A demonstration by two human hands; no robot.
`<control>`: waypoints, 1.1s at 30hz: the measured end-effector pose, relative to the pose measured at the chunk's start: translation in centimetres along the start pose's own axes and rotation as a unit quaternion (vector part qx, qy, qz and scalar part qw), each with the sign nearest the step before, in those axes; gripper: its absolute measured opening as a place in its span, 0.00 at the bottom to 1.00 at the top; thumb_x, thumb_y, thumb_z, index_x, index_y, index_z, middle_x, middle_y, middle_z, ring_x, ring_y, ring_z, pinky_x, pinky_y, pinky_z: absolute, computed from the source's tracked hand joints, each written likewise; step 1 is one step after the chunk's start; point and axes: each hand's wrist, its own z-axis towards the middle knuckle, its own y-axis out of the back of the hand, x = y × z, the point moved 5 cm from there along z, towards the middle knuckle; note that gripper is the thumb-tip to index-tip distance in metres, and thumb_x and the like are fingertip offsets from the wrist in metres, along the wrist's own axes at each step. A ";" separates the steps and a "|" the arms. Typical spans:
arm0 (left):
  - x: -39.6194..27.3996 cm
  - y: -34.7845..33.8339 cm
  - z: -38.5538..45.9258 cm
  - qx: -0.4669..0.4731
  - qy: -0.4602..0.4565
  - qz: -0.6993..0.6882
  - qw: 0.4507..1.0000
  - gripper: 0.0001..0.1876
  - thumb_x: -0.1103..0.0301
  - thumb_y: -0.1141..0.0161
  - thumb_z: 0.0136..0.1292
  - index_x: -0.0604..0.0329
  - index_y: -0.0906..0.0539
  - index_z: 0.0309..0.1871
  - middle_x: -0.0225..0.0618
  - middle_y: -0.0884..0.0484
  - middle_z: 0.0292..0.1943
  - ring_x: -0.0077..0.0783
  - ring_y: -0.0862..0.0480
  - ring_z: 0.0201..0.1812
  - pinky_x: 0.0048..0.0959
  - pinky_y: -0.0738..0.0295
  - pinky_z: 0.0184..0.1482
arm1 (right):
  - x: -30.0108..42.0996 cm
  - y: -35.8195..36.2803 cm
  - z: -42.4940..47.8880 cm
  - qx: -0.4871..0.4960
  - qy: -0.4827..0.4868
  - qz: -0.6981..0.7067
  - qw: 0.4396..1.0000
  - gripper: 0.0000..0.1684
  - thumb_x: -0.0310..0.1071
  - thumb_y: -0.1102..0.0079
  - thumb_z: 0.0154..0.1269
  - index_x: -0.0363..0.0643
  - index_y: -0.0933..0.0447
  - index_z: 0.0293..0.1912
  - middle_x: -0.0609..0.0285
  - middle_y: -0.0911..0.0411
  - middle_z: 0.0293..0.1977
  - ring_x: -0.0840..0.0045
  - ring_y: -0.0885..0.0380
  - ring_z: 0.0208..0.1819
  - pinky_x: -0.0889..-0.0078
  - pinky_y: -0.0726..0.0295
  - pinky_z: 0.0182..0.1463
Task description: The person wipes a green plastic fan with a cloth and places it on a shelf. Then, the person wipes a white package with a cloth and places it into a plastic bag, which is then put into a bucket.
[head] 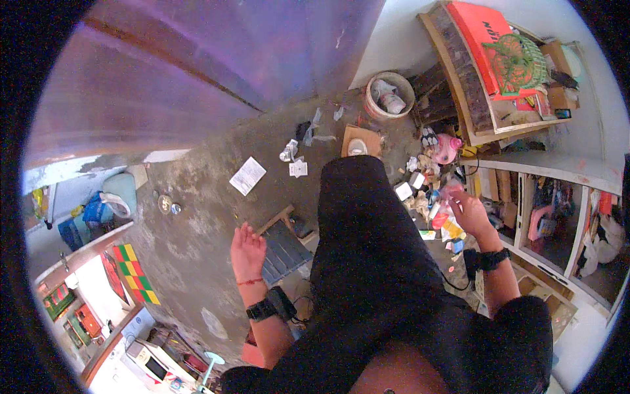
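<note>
My left hand (pixel 248 253) is raised to the left of my dark-clothed legs, palm showing and fingers slightly curled, with nothing in it. A red string bracelet and a dark wrist strap are on that arm. Beneath it stands a low slatted stool or chair (pixel 287 251). On the other side, my right hand (pixel 471 212) is over a pile of litter, with its fingers bent. A blurred pinkish translucent plastic piece (pixel 451 189) shows at the fingertips; whether it is gripped is unclear. Crumpled brown paper (pixel 420 205) and small white boxes (pixel 403 191) lie in the pile.
A pink piggy bank-like object (pixel 445 148) sits by the desk. Beyond my legs are a bucket (pixel 389 96) with bagged contents and a piece of cardboard (pixel 362 139). Printed paper (pixel 247 176) lies on the floor. A glass-fronted cabinet (pixel 546 216) borders the right side.
</note>
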 end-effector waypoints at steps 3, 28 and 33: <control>-3.0 -0.1 -1.1 0.033 -0.084 -0.002 0.996 0.11 0.61 0.48 0.67 0.56 0.23 0.44 0.25 0.21 0.35 0.23 0.26 0.34 0.28 0.28 0.41 | -1.3 -0.1 2.9 0.013 0.025 -0.015 0.999 0.13 0.38 0.50 0.63 0.42 0.23 0.41 0.45 0.21 0.35 0.51 0.22 0.35 0.51 0.23 0.37; -4.5 -14.2 4.4 0.084 0.004 0.168 0.982 0.12 0.59 0.50 0.68 0.55 0.23 0.46 0.24 0.22 0.34 0.22 0.25 0.34 0.26 0.27 0.41 | -1.0 2.7 -3.9 -0.092 -0.140 0.097 0.981 0.13 0.33 0.47 0.59 0.40 0.23 0.43 0.46 0.21 0.37 0.53 0.22 0.38 0.56 0.23 0.43; -2.1 -19.4 5.6 0.083 0.016 0.193 0.978 0.11 0.60 0.49 0.67 0.55 0.22 0.44 0.25 0.22 0.33 0.23 0.25 0.33 0.26 0.27 0.40 | -4.5 2.5 -2.4 -0.095 -0.178 0.116 0.972 0.14 0.36 0.47 0.60 0.40 0.23 0.43 0.46 0.21 0.36 0.53 0.22 0.39 0.56 0.23 0.43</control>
